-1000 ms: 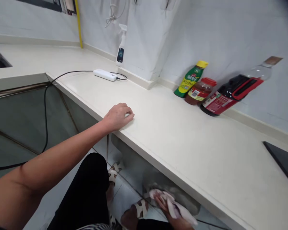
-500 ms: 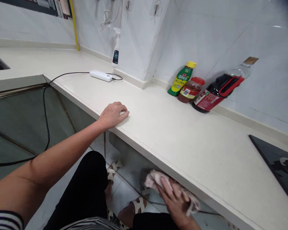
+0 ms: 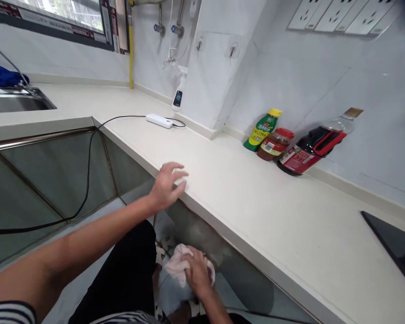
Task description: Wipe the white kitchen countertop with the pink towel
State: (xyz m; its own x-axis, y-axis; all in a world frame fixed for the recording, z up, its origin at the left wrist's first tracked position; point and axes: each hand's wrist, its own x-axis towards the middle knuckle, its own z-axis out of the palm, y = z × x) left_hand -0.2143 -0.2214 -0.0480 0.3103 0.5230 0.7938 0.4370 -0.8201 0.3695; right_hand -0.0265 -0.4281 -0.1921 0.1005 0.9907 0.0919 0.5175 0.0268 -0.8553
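Observation:
My left hand (image 3: 170, 185) is at the front edge of the white countertop (image 3: 236, 202), fingers bent and apart, with nothing in them. Lower down, in front of the grey cabinet doors (image 3: 219, 252), my right hand (image 3: 197, 270) grips a bunched, pale pink cloth (image 3: 178, 264). Part of the cloth sticks out on both sides of the fingers. I cannot tell whether the cloth touches the door.
A white power bank (image 3: 159, 120) with a black cable (image 3: 87, 180) lies on the counter. Along the wall stand a spray bottle (image 3: 178, 90), a green bottle (image 3: 262, 130), a red-lidded jar (image 3: 276, 144) and a large dark bottle (image 3: 312, 148). A sink (image 3: 20, 104) is far left, a black cooktop (image 3: 391, 243) right.
My right hand has moved left along the cabinet front with the cloth. My left hand has lifted slightly and its fingers have spread. The view has tilted up, showing more sink and wall.

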